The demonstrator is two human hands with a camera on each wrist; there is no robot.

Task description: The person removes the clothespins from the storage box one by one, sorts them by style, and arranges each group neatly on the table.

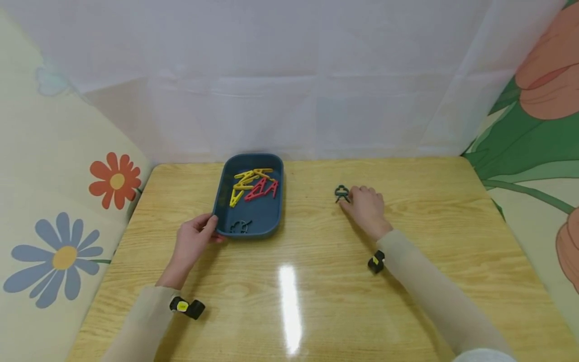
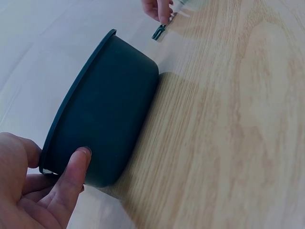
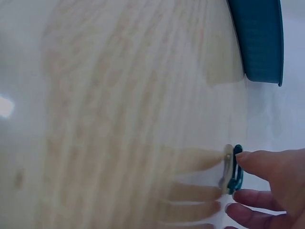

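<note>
A small dark green clip (image 1: 342, 193) lies on the wooden table (image 1: 407, 281), right of centre and toward the far side, well apart from the tray. The right hand (image 1: 365, 206) rests palm down just behind it, the forearm running back toward the near right; its fingertips (image 3: 248, 160) touch the clip, the fingers stretched forward and only lightly bent, and whether the clip is pinched or merely touched cannot be told. In the right wrist view the clip stands on edge against the tip of one finger, with the other fingers just below it. Left of centre sits a dark blue tray (image 1: 224, 191), oblong with rounded corners and a low wall. The left hand (image 1: 193, 242) holds its near left corner: the thumb (image 2: 71, 174) presses on the outer wall while the other fingers curl under and around the rim, the wrist angled in from the near left. Inside the tray lie several yellow clips (image 1: 246, 182) toward its far end, two red clips (image 1: 262, 189) just right of them and overlapping, and another dark clip (image 1: 240, 227) alone at the near end. Each wrist bears a small black device with a yellow mark; no writing on it can be read. Cloth with large flower prints rises on the left and right, and a pale sheet hangs at the far side.
</note>
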